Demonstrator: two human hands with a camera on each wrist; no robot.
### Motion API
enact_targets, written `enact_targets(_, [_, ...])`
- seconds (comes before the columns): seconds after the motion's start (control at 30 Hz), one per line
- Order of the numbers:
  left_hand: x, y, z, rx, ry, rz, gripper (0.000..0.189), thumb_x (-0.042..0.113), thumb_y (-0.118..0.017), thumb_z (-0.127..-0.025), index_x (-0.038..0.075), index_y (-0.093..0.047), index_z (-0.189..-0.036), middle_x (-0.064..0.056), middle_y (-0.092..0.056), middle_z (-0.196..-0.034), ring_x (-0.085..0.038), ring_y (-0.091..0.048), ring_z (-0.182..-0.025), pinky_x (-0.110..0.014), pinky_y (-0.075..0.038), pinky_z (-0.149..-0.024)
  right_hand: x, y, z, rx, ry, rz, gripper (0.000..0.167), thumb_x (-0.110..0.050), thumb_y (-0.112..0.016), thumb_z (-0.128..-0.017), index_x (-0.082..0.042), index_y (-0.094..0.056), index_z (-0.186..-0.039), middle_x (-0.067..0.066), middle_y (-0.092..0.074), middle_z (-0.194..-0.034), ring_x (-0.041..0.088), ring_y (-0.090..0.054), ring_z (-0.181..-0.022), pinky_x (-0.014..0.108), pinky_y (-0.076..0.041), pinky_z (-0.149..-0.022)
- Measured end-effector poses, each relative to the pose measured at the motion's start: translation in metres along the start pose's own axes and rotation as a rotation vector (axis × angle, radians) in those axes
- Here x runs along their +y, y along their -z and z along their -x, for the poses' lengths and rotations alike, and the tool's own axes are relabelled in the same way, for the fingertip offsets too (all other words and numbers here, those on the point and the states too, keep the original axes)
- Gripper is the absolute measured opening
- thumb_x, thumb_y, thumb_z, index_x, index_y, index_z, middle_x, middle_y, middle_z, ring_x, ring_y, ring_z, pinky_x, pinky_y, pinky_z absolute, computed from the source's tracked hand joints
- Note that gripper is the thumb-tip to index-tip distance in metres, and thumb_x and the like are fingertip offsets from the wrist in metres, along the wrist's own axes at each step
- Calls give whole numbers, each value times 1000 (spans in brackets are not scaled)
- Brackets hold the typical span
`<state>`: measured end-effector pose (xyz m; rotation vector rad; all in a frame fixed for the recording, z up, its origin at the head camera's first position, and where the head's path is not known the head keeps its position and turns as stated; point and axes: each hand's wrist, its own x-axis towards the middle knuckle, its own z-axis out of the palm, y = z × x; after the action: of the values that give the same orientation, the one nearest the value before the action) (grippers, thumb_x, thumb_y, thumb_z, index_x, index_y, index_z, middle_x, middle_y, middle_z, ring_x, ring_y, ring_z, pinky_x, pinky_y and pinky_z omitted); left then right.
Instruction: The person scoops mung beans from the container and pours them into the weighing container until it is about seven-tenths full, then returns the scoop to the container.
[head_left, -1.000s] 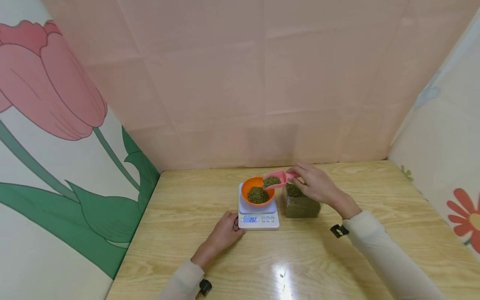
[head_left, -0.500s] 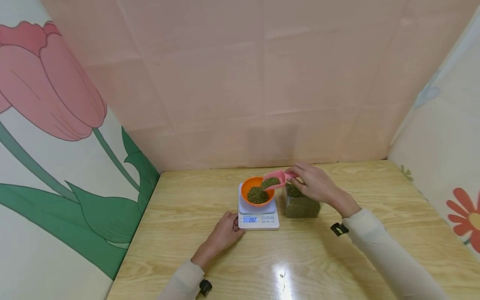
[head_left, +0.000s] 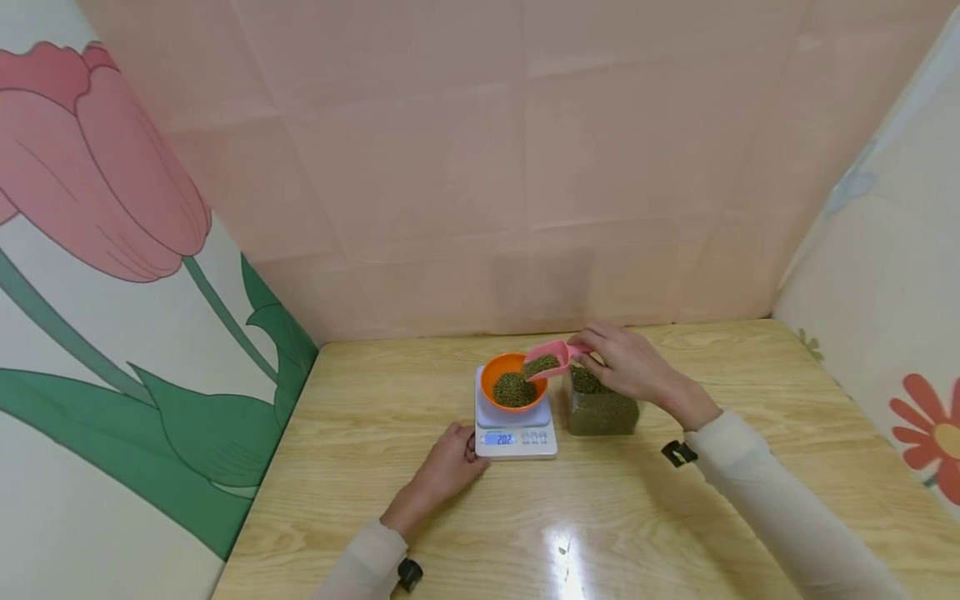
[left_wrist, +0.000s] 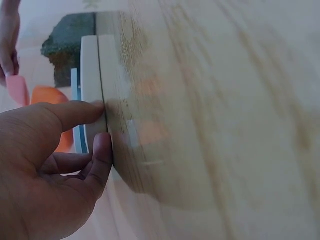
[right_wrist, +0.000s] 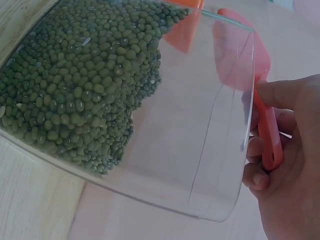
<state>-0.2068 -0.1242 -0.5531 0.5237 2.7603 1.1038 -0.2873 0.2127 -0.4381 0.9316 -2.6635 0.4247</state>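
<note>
In the head view my right hand (head_left: 626,364) grips the handle of a pink scoop (head_left: 561,354), fingers wrapped round it in the right wrist view. Green mung beans (head_left: 542,366) lie in the scoop, tilted over the right rim of an orange bowl (head_left: 491,375). More mung beans (head_left: 513,390) are heaped inside the bowl, on a white kitchen scale (head_left: 517,452) whose display shows 202. My left hand (head_left: 448,467) holds the scale's front left corner, its fingers curled against the edge in the left wrist view.
Right of the scale stands a clear square container (right_wrist: 200,165) partly filled with mung beans (right_wrist: 85,85), close under my right wrist. The wooden table (head_left: 375,392) meets a pink-covered wall (head_left: 420,250) behind. Walls with painted flowers flank both sides.
The beans in the scoop have slid slightly toward its lip. Both hands, the bowl and the scale hold their places, and the display reading stays the same.
</note>
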Motion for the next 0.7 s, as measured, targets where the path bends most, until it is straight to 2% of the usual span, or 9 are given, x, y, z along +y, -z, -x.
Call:
enact_targets(0.5, [-2, 0, -1, -3, -7, 25, 31, 12, -77, -97, 7, -70, -126, -6, -53, -93, -14, -44, -88, -22, -37, -68, -1, 3, -5, -7, 29, 21, 20, -20, -72, -103, -9, -74, -119, 4, -70, -106, 17, -62, -86, 37, -52, -70])
enact_targets(0.7, [-3, 0, -1, -2, -5, 18, 29, 12, -78, -96, 6, -70, -123, -6, -52, -93, -14, -44, -87, -22, -37, -68, -1, 3, -6, 5, 54, 24, 17, -19, -73, -102, -10, -74, -116, 2, -69, -102, 14, -59, -82, 34, -49, -67])
